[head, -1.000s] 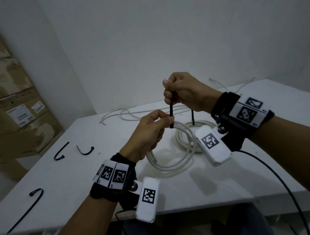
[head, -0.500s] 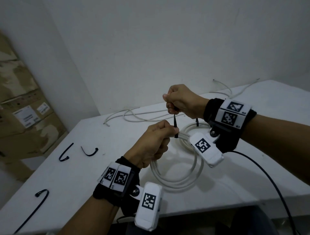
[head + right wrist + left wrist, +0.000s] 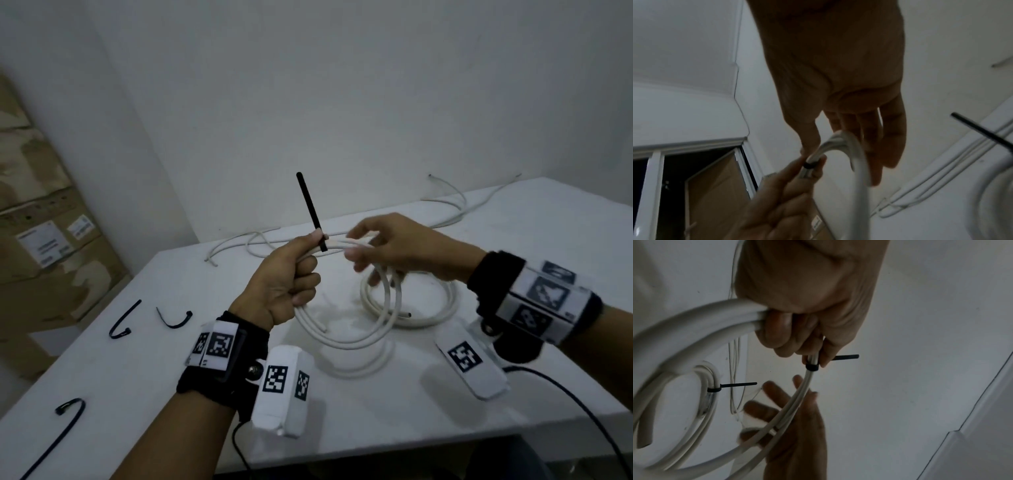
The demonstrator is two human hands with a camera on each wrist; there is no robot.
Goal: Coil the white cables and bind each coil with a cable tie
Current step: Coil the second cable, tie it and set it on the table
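Fingers grip coil; only left wrist shows second tie.

- White cable coil, several loops, its near edge lifted off the table.
- Black cable tie cinched round the raised strands, tail pointing up.
- Second black tie binds the far side.
- Loose white cable lies uncoiled behind.

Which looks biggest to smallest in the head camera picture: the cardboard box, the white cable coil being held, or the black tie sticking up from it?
1. Cardboard box, cut off by the frame edge.
2. White cable coil.
3. Black cable tie, a thin strip.
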